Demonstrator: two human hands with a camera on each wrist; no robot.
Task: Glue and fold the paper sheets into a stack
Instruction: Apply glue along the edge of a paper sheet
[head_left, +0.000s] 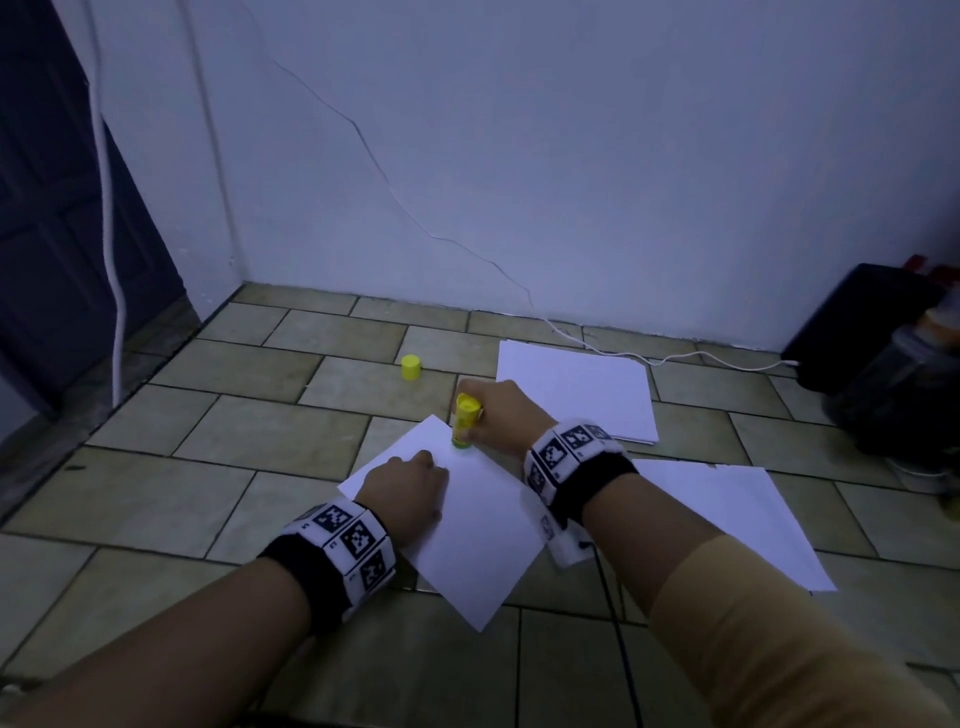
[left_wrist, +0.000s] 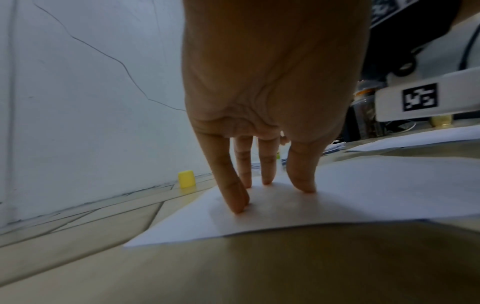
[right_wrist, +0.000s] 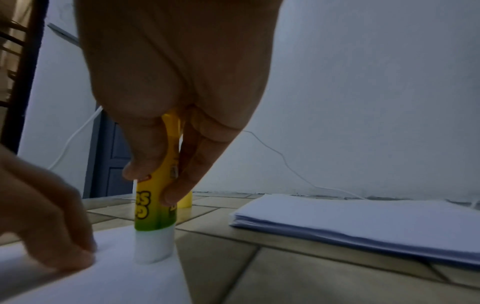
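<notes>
A white paper sheet (head_left: 467, 530) lies on the tiled floor in front of me. My left hand (head_left: 405, 488) presses it down with straight fingertips (left_wrist: 239, 205), the paper sheet (left_wrist: 363, 195) spreading to their right. My right hand (head_left: 493, 415) grips a yellow glue stick (head_left: 464, 420) upright. The glue stick (right_wrist: 153, 209) has its white tip pushed against the far corner of the paper sheet (right_wrist: 109, 277). The yellow cap (head_left: 411, 368) stands apart on the floor beyond the sheet, and the cap (left_wrist: 186, 178) shows near the wall.
A stack of white sheets (head_left: 576, 389) lies to the far right, the same stack (right_wrist: 363, 224) thick in the right wrist view. More loose sheets (head_left: 737, 514) lie under my right forearm. A white cable (head_left: 701, 358) runs along the wall to dark objects (head_left: 893, 358).
</notes>
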